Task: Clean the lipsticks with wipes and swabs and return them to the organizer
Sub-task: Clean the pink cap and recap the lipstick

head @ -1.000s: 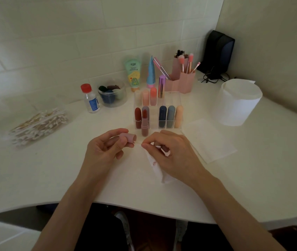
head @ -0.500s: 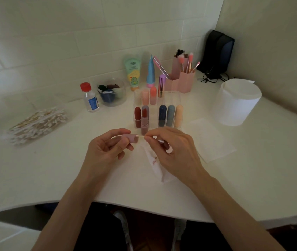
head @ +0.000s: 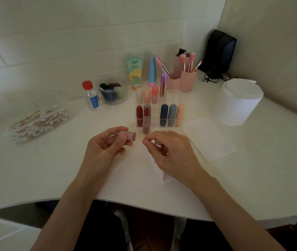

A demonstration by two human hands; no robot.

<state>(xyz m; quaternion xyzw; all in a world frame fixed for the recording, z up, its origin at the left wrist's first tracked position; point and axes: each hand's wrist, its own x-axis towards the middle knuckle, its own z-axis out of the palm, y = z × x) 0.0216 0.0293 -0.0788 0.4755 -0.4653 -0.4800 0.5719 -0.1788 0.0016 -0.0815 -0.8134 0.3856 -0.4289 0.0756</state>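
The cap (head: pixel 127 135) is gripped by the left hand (head: pixel 104 147) fingers, mouth facing right. The swab (head: pixel 158 146) is pinched by the right hand (head: pixel 171 153) fingers, with the wipe (head: pixel 159 169) beneath. The uncapped lipstick (head: pixel 146 124) is stood on the surface (head: pixel 53 169), just near of the organizer (head: pixel 179 98).

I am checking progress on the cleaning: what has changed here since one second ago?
The right hand rose a little and brought the swab tip to the mouth of the cap that the left hand holds. Wipe, uncapped lipstick and organizer stayed put.
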